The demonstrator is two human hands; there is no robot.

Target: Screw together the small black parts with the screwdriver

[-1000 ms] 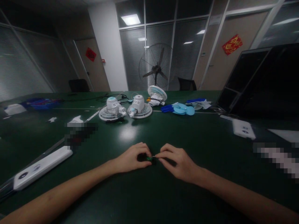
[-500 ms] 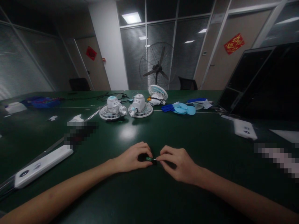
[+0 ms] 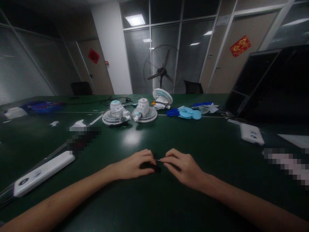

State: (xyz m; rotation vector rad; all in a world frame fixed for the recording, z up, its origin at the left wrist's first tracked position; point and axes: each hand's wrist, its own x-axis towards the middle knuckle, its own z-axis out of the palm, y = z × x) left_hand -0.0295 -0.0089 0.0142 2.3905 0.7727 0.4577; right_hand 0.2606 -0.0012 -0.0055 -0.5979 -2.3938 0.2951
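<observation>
My left hand [image 3: 138, 163] rests low over the green table [image 3: 154, 199], its fingers curled toward the thumb. Whatever those fingers pinch is hidden behind them now. A thin, shiny metal piece [image 3: 158, 160] bridges the small gap between the two hands. My right hand [image 3: 184, 166] pinches its near end between thumb and fingertips. Under the left fingertips lies a dark patch; whether it is an object or a shadow I cannot tell.
White fan heads [image 3: 116, 112] stand beyond the hands, with light-blue fan blades [image 3: 189, 112] and blue gloves [image 3: 172, 111] to their right. A long white device [image 3: 44, 174] lies at left. A large black screen [image 3: 272, 87] rises at right, near a white box [image 3: 252, 133].
The left fingers have shifted, and the small green circuit-board-like piece seen between them is now out of sight. My right fingertips and the thin metal piece have risen slightly in view.
</observation>
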